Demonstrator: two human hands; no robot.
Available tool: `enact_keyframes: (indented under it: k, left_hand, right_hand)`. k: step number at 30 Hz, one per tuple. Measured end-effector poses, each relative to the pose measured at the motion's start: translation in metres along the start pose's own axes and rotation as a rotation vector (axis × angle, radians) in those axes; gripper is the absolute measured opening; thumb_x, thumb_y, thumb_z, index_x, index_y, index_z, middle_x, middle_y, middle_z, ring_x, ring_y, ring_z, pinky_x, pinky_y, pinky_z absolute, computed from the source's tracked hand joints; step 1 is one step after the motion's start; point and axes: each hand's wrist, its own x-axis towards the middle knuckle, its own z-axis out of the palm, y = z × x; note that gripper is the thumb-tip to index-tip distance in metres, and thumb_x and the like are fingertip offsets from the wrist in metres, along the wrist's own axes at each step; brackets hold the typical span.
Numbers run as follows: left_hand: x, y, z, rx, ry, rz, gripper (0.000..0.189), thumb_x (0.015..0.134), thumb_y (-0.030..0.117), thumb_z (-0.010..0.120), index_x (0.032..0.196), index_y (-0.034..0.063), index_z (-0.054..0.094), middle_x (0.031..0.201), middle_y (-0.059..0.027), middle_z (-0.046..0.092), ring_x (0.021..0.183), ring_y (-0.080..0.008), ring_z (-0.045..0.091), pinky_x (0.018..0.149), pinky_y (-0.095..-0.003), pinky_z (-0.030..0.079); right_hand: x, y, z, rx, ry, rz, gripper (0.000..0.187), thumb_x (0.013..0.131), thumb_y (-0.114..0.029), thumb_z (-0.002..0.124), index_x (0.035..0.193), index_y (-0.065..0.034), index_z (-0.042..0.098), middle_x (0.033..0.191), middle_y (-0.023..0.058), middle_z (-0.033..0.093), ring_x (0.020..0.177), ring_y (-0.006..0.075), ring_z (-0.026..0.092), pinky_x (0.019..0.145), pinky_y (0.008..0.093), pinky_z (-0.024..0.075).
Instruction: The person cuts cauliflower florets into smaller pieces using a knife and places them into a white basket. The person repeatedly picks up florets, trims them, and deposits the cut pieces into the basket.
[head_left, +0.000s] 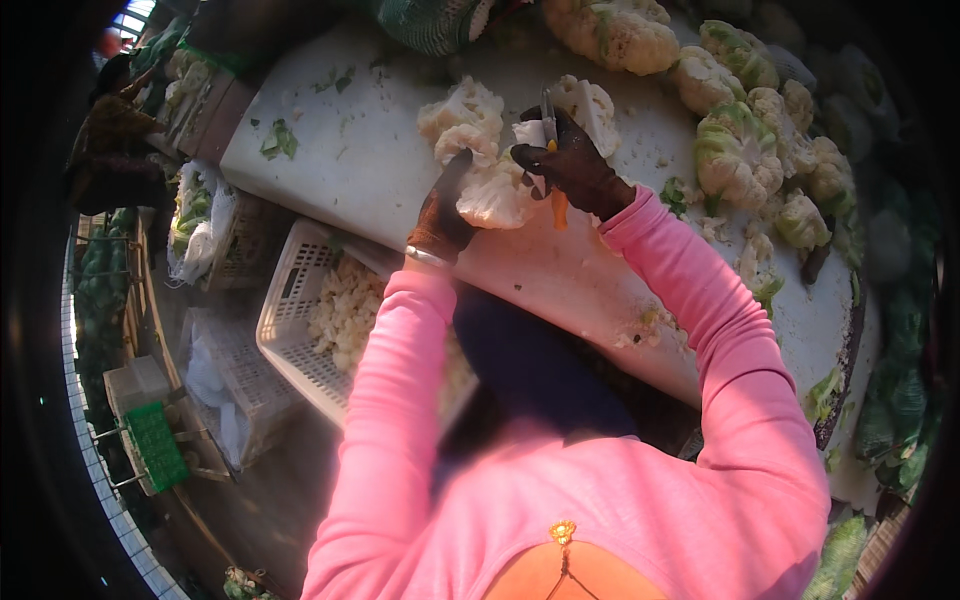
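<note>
My left hand, in a dark glove, grips a cut cauliflower piece above the white tabletop. Another cauliflower chunk lies just beyond its thumb. In my right hand, also gloved, is a knife with an orange handle, its blade pointing away from me. A pale cut piece, perhaps cauliflower stem, shows by the fingers of that hand; whether it is held too is unclear. Behind the right hand sits a cut cauliflower section.
Whole cauliflowers are heaped at the right of the table. Below its near edge, a white plastic crate holds small florets. Leaf scraps lie at left. A person is at the far left, near more crates.
</note>
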Motion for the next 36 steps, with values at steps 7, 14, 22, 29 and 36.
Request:
enact_keyframes:
  k: [7, 14, 22, 29, 36]
  left_hand:
    - [-0.006, -0.017, -0.007, 0.606, 0.094, 0.513, 0.030, 0.094, 0.009, 0.055, 0.121, 0.0002, 0.049, 0.119, -0.0084, 0.055, 0.105, -0.0187, 0.056, 0.092, -0.0305, 0.047]
    - [-0.023, 0.017, -0.026, 0.225, 0.386, 0.329, 0.027, 0.086, 0.000, 0.062, 0.110, 0.0018, 0.051, 0.108, -0.0065, 0.055, 0.096, -0.0168, 0.059, 0.085, -0.0294, 0.052]
    - [-0.159, 0.037, -0.057, -0.558, 0.487, 0.232, 0.028, 0.090, 0.010, 0.061, 0.113, 0.0014, 0.047, 0.103, -0.0079, 0.056, 0.094, -0.0169, 0.058, 0.082, -0.0316, 0.052]
    - [-0.262, -0.036, -0.082, -1.097, 0.532, 0.204, 0.036, 0.097, 0.035, 0.050, 0.117, 0.0051, 0.053, 0.104, -0.0101, 0.061, 0.096, -0.0244, 0.060, 0.084, -0.0374, 0.050]
    - [-0.305, -0.079, -0.081, 0.028, 0.973, 0.425, 0.027, 0.098, 0.021, 0.051, 0.118, 0.0036, 0.050, 0.109, -0.0112, 0.059, 0.098, -0.0225, 0.062, 0.083, -0.0327, 0.054]
  right_hand:
    - [-0.009, -0.032, -0.038, -0.844, 0.375, -0.122, 0.044, 0.082, -0.025, 0.069, 0.116, -0.0035, 0.051, 0.092, 0.0141, 0.058, 0.083, 0.0310, 0.061, 0.071, 0.0384, 0.0531]
    - [-0.081, -0.019, 0.056, -0.785, -0.012, -0.395, 0.035, 0.085, -0.010, 0.059, 0.119, -0.0073, 0.053, 0.098, 0.0211, 0.059, 0.089, 0.0379, 0.060, 0.072, 0.0434, 0.0512]
    - [-0.110, -0.006, 0.126, -0.548, -0.171, -0.248, 0.028, 0.088, -0.008, 0.057, 0.116, -0.0079, 0.059, 0.098, 0.0204, 0.064, 0.089, 0.0391, 0.062, 0.074, 0.0430, 0.0511]
    - [-0.160, 0.048, 0.235, -0.883, -0.543, -0.328, 0.014, 0.086, -0.009, 0.056, 0.098, -0.0030, 0.051, 0.086, 0.0228, 0.061, 0.079, 0.0426, 0.059, 0.064, 0.0486, 0.0471]
    - [-0.195, 0.074, 0.269, -0.845, -0.570, -0.306, 0.009, 0.091, -0.011, 0.052, 0.097, -0.0045, 0.050, 0.077, 0.0241, 0.059, 0.074, 0.0457, 0.058, 0.061, 0.0518, 0.0453]
